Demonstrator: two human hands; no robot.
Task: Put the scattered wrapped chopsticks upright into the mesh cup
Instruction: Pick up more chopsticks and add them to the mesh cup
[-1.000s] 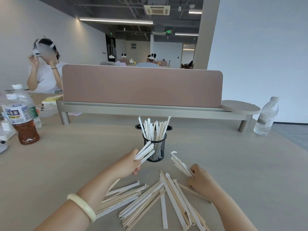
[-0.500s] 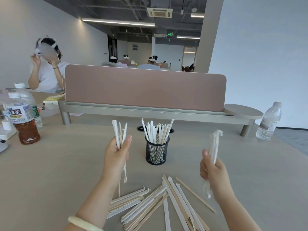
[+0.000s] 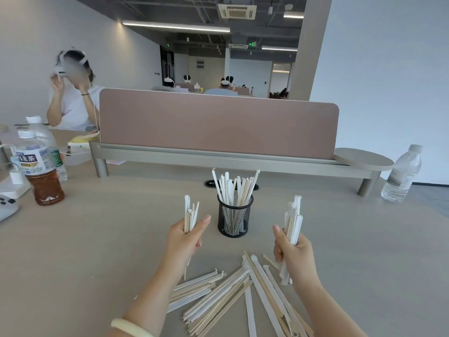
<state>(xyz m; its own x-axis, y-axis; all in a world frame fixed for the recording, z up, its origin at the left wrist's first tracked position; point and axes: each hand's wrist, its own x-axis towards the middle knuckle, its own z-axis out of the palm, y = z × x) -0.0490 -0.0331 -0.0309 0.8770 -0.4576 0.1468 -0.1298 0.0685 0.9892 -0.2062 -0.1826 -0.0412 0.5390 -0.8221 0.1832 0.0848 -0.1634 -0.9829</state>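
Note:
A black mesh cup (image 3: 234,220) stands mid-table with several wrapped chopsticks (image 3: 235,188) upright in it. My left hand (image 3: 182,242) is left of the cup and grips a small upright bundle of wrapped chopsticks (image 3: 190,214). My right hand (image 3: 292,254) is right of the cup and grips another upright bundle (image 3: 293,222). Both hands hover above the table, level with the cup. Several more wrapped chopsticks (image 3: 233,295) lie scattered on the table between my forearms.
A brown tea bottle (image 3: 40,171) and a clear bottle stand at the left, with a white controller (image 3: 7,207) by the edge. A pink divider on a metal shelf (image 3: 218,127) runs behind the cup. A water bottle (image 3: 402,175) stands far right. A person sits behind at left.
Both hands lifted bundles off the table pile and turned them upright. Since half a second ago they have come closer to the cup on either side.

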